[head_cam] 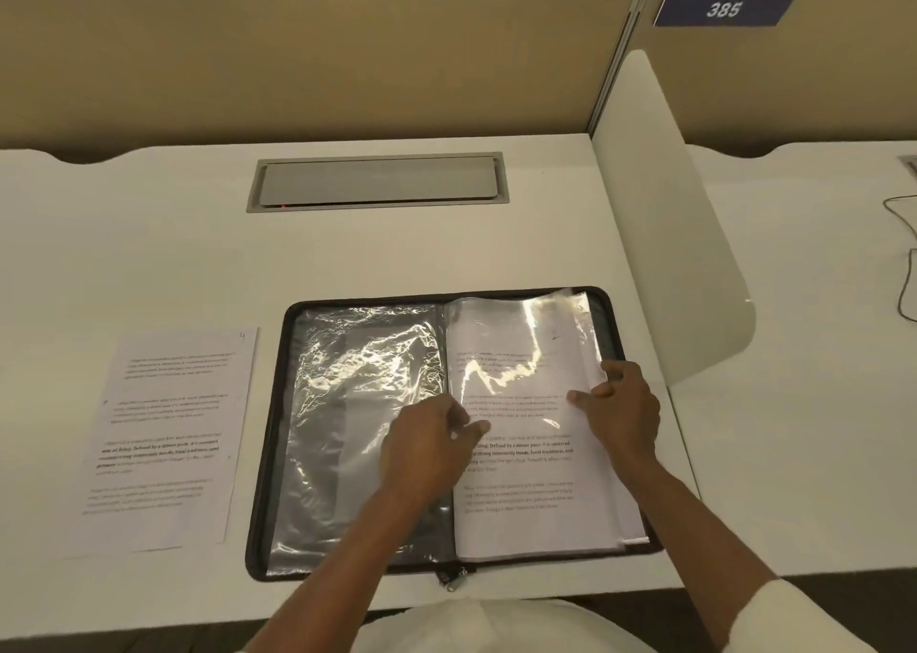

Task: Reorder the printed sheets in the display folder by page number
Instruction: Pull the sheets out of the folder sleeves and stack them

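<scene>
One desk (149, 255). One black display folder (347, 454) open before you, one sleeved sheet (521, 503) showing at right. One loose sheet (168, 434) left of folder, marked "4". One sign (724, 8): "385". Your right hand (625, 414) pinches sleeved sheet's edge; left hand (426, 449) touches it near spine, grip unclear.

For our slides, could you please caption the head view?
Left hand and right hand touch a clear plastic sleeve in an open black zip folder, a printed sheet alongside.

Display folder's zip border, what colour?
The zip border is black; the head view shows it best.
</scene>
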Demonstrator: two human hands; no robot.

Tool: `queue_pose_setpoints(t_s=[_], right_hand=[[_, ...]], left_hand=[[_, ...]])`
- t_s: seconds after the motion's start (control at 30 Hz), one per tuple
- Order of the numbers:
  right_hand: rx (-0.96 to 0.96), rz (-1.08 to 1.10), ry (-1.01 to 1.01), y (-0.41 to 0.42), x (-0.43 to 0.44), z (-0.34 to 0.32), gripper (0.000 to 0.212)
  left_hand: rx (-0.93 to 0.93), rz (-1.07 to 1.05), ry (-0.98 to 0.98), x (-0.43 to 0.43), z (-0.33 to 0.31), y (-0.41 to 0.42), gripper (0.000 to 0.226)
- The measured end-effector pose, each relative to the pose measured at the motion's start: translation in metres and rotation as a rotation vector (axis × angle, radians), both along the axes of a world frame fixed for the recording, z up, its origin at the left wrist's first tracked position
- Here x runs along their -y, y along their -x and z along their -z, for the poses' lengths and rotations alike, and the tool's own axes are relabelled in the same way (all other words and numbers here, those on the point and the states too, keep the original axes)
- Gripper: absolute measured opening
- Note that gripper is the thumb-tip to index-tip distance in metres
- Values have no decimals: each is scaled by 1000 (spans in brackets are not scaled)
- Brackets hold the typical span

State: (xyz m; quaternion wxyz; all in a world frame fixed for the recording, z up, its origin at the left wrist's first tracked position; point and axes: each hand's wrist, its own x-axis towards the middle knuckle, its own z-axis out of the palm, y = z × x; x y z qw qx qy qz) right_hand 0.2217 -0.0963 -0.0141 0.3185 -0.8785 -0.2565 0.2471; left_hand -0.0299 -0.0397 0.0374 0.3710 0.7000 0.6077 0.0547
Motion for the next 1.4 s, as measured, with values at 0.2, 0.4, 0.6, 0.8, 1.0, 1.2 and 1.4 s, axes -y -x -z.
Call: queue_pose_setpoints(t_s=[0.2,0.4,0.6,0.8,1.0,1.2,1.4], right_hand=[[37,-9,-63,-4,0,3,57],[86,-64,-227,-3,8,0,39],[344,-160,-219,3,19,-9,16],[580,-331,-351,3,28,-9,21],[688,-425,-423,14,28,-14,33],[148,-362,-432,18,15,-27,32],[-415,-188,-353,-7,-45,-63,20]], left_hand=[[16,62,10,6,23,-29,30],[-16,15,31,4,32,-35,30],[10,-28,103,-12,15,-58,40],[109,-26,19,-29,-24,-107,65],[80,-103,17,-43,-30,-135,50],[109,-183,0,-37,-25,-128,39],[126,-278,-114,-36,-20,-116,36]])
